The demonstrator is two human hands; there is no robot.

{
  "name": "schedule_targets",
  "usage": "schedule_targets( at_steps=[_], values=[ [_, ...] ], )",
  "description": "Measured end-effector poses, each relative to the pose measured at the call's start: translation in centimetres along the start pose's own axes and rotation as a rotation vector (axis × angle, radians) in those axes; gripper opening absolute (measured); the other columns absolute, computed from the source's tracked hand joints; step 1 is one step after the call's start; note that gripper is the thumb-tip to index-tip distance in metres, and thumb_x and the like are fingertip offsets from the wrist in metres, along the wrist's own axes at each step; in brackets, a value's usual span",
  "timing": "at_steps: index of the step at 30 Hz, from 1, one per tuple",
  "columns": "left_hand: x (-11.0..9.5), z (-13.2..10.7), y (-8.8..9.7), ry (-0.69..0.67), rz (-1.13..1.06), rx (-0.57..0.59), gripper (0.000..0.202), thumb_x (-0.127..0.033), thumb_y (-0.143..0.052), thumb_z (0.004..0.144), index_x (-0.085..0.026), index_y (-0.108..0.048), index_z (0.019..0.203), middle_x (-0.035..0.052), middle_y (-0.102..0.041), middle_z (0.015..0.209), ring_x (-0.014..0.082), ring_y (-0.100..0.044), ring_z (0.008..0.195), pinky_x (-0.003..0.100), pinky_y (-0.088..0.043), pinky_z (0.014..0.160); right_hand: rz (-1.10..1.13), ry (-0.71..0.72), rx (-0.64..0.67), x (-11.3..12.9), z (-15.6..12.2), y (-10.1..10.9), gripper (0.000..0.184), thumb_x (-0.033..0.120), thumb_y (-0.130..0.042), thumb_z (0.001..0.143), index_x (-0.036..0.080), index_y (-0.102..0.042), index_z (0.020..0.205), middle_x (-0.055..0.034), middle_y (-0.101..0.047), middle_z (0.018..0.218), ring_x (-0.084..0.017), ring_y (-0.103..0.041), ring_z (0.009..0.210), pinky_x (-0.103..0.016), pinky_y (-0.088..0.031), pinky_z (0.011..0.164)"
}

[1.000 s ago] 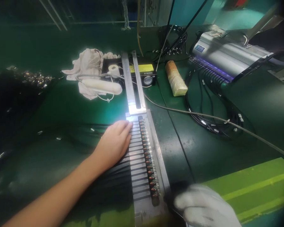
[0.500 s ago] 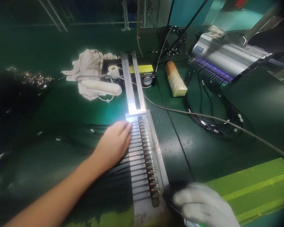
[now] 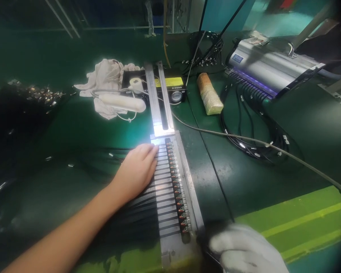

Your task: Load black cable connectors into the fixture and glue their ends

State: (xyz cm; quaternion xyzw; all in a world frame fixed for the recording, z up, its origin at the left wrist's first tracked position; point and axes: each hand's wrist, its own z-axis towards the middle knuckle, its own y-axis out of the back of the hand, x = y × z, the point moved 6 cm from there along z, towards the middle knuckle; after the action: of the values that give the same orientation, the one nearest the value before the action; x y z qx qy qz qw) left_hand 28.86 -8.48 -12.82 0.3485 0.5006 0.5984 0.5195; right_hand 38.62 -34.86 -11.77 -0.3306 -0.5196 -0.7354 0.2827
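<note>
A long metal fixture (image 3: pixel 166 197) lies lengthwise in front of me. Thin black cables cross its slots, and their stripped ends with small orange wires and metal connectors (image 3: pixel 178 185) line a dark groove. My left hand (image 3: pixel 138 165), bare, rests at the fixture's upper left edge over the cables, fingers extended side by side; its thumb is hidden. At the lower right, my right hand (image 3: pixel 246 248) wears a white glove and is closed around a dark object beside the fixture's near end. Blur hides what that object is.
Behind the fixture are a slotted metal bracket (image 3: pixel 156 102), a black box with a gauge (image 3: pixel 143 81), a white rag (image 3: pixel 109 72) and a white syringe-like tube (image 3: pixel 122 103). To the right are a wrapped block (image 3: pixel 210 94), coiled cables (image 3: pixel 244 146), a silver lamp unit (image 3: pixel 275 62) and a green board (image 3: pixel 298 223).
The view has shifted very slightly. My left hand stays at the fixture's edge, and the gloved right hand has moved only a little at the near end.
</note>
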Motion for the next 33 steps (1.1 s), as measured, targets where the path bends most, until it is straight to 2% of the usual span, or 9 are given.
schedule_targets(
  at_steps=[2, 5, 8, 12, 15, 20, 27, 33],
  values=[
    [0.0, 0.0, 0.0, 0.002, -0.001, 0.001, 0.038, -0.022, -0.035, 0.101, 0.0, -0.055, 0.125, 0.0204, -0.06, 0.116, 0.032, -0.057, 0.105, 0.047, -0.053, 0.087, 0.003, -0.01, -0.02, -0.4, -0.1, -0.1, 0.031, 0.039, -0.048, 0.105, 0.022, -0.072, 0.096, -0.0024, -0.077, 0.08, -0.019, -0.076, 0.076, -0.017, -0.063, 0.071],
    [0.0, 0.0, -0.1, -0.005, 0.004, -0.003, 0.038, -0.022, -0.035, 0.101, 0.0, -0.056, 0.124, 0.0205, -0.06, 0.116, 0.0321, -0.057, 0.105, 0.047, -0.053, 0.087, -0.025, 0.029, -0.037, -0.2, 0.5, -0.3, 0.031, 0.045, -0.058, 0.099, 0.023, -0.072, 0.084, -0.0007, -0.077, 0.077, -0.019, -0.076, 0.071, -0.015, -0.063, 0.069],
    [0.0, -0.1, -0.2, -0.007, 0.003, 0.001, 0.038, -0.023, -0.035, 0.101, -0.001, -0.055, 0.124, 0.0203, -0.06, 0.116, 0.0323, -0.057, 0.105, 0.048, -0.053, 0.087, -0.086, 0.073, -0.053, 0.9, 1.7, -0.3, 0.043, 0.045, -0.049, 0.103, 0.023, -0.069, 0.072, 0.0005, -0.076, 0.075, -0.016, -0.075, 0.065, -0.014, -0.062, 0.068],
    [0.1, -0.1, -0.3, 0.001, 0.004, 0.009, 0.039, -0.024, -0.034, 0.101, -0.002, -0.055, 0.125, 0.0202, -0.059, 0.118, 0.0321, -0.057, 0.106, 0.048, -0.052, 0.09, -0.205, 0.209, -0.095, 3.2, 3.8, 0.0, 0.056, 0.038, -0.039, 0.108, 0.022, -0.062, 0.061, 0.0023, -0.074, 0.067, -0.012, -0.072, 0.053, -0.011, -0.06, 0.057],
    [0.1, -0.1, -0.3, 0.0, 0.004, 0.006, 0.039, -0.024, -0.033, 0.102, -0.002, -0.055, 0.125, 0.02, -0.059, 0.117, 0.0319, -0.057, 0.106, 0.049, -0.052, 0.091, -0.212, 0.268, -0.17, 4.1, 4.6, 0.7, 0.053, 0.036, -0.041, 0.108, 0.02, -0.06, 0.061, 0.0038, -0.074, 0.065, -0.012, -0.072, 0.052, -0.012, -0.059, 0.054],
    [0.0, -0.1, -0.2, -0.007, 0.002, 0.001, 0.04, -0.025, -0.033, 0.102, -0.001, -0.056, 0.124, 0.0203, -0.06, 0.117, 0.032, -0.057, 0.105, 0.05, -0.053, 0.091, -0.184, 0.229, -0.087, 3.5, 4.3, 0.3, 0.057, 0.037, -0.035, 0.11, 0.02, -0.06, 0.062, 0.0019, -0.073, 0.065, -0.009, -0.071, 0.053, -0.008, -0.057, 0.055],
    [0.1, 0.0, -0.2, -0.003, 0.003, 0.001, 0.04, -0.025, -0.033, 0.101, -0.001, -0.056, 0.123, 0.0207, -0.06, 0.117, 0.0325, -0.058, 0.106, 0.051, -0.053, 0.09, -0.119, 0.177, -0.049, 3.0, 3.5, 0.0, 0.057, 0.035, -0.033, 0.11, 0.02, -0.062, 0.064, -0.0001, -0.074, 0.069, -0.009, -0.072, 0.054, -0.007, -0.057, 0.061],
    [0.3, -0.1, -0.4, 0.007, 0.003, 0.008, 0.04, -0.025, -0.033, 0.101, -0.002, -0.056, 0.125, 0.0204, -0.06, 0.118, 0.0324, -0.057, 0.107, 0.05, -0.053, 0.092, -0.132, 0.248, -0.056, 3.3, 3.5, 0.1, 0.055, 0.032, -0.035, 0.109, 0.02, -0.064, 0.065, -0.0002, -0.075, 0.071, -0.009, -0.071, 0.056, -0.01, -0.058, 0.059]
  ],
)
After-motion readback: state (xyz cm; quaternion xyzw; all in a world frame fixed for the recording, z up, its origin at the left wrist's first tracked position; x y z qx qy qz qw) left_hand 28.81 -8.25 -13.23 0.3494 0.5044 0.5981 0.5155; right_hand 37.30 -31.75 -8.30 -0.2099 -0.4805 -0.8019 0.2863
